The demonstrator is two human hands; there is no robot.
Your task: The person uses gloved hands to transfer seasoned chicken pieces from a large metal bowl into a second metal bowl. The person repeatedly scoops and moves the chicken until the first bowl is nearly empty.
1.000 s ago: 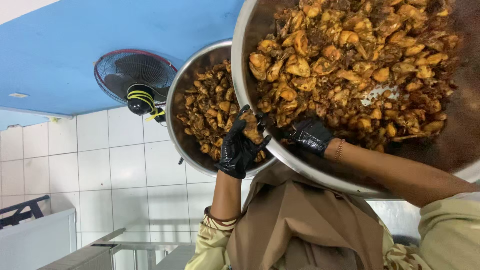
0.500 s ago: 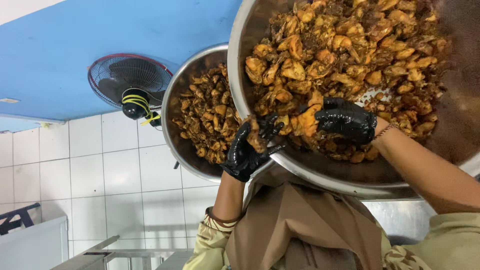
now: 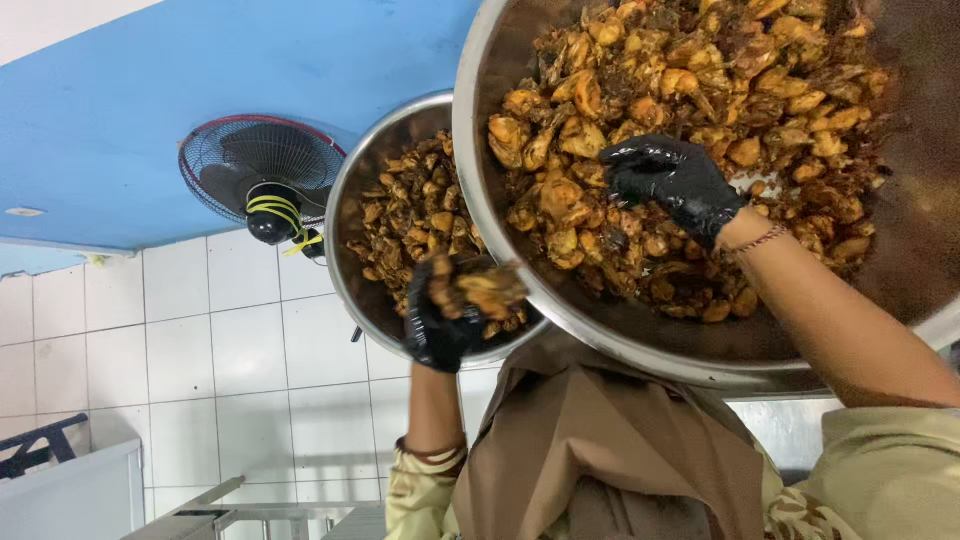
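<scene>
Left hand (image 3: 445, 325) just below the large bowl (image 3: 480, 200) rim, fingers clamped on fried pieces (image 3: 480, 285); right hand (image 3: 672, 182) inside it, fingers spread (slick gloves). Might well spill pieces off that rim.

Even, fairly bright indoor light fills the view, with no single source in sight. The rim of the large steel bowl (image 3: 478, 240), just beside the fingers (image 3: 640, 165) of the gloved right hand (image 3: 672, 180), carries a pale sheen, and the black glove glints wetly. Below those fingers the bowl's underside falls into soft shadow. The gloved left hand (image 3: 445, 320) is slightly smeared by motion. The white wall tiles (image 3: 230, 340), well away from the fingers, look crisp; the picture appears upside down.
</scene>
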